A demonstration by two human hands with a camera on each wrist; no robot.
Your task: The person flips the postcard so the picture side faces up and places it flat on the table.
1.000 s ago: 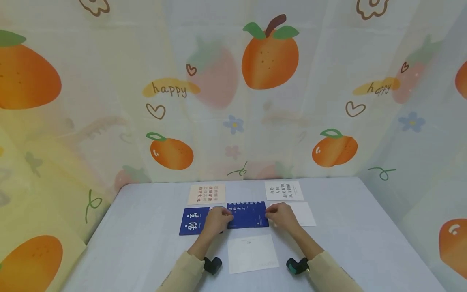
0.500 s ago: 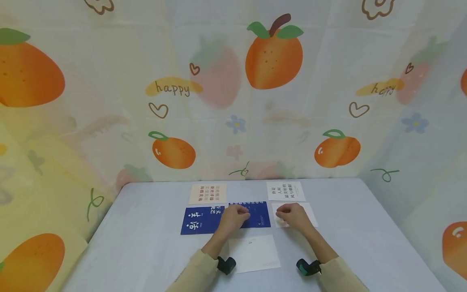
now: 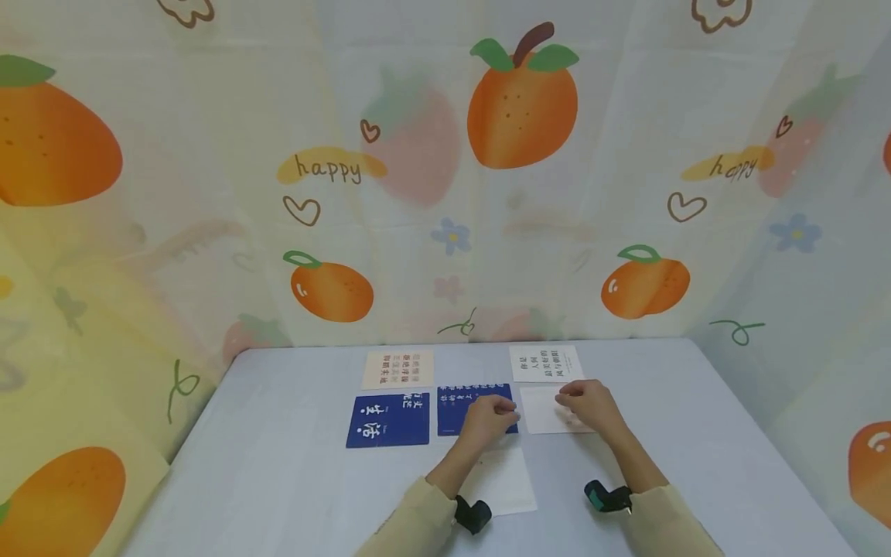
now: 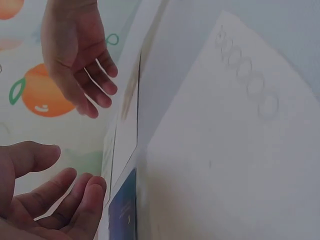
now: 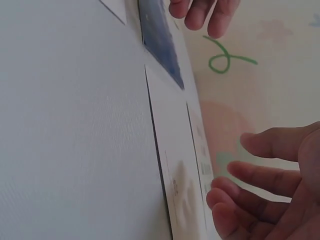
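- Since half a second earlier, my left hand (image 3: pixel 489 420) had travelled toward 3 o'clock, from the middle of the middle blue card (image 3: pixel 452 414) to its right end; my right hand (image 3: pixel 596 404) had gone the same way, over the side white card (image 3: pixel 543 408). The cards showed no clear shift.
- Neither hand held anything. On both, the thumb stood apart from the fingers, a fairly wide gap with nothing in it, and the wrist views showed my fingertips clear of the cards.
- The middle blue card lay flat on the table (image 3: pixel 278 472), its 4 o'clock corner partly behind my left hand. From it, the side white card lay at 3 o'clock, just beside it, and the other blue card (image 3: pixel 390 432) at 9.
- Further off were the cream card (image 3: pixel 398 370) at about 10 to 11 o'clock and the far white card (image 3: pixel 543 362) at about 1; the near white card (image 3: pixel 513 487) sat at 6, partly behind my left arm.
- I judged the step to be a reach between cards: done with the blue, nearing the white.
- The next move seemed to call for lowering both hands to the white card's 9 and 3 o'clock edges and narrowing to a light pinch, without nudging the blue.
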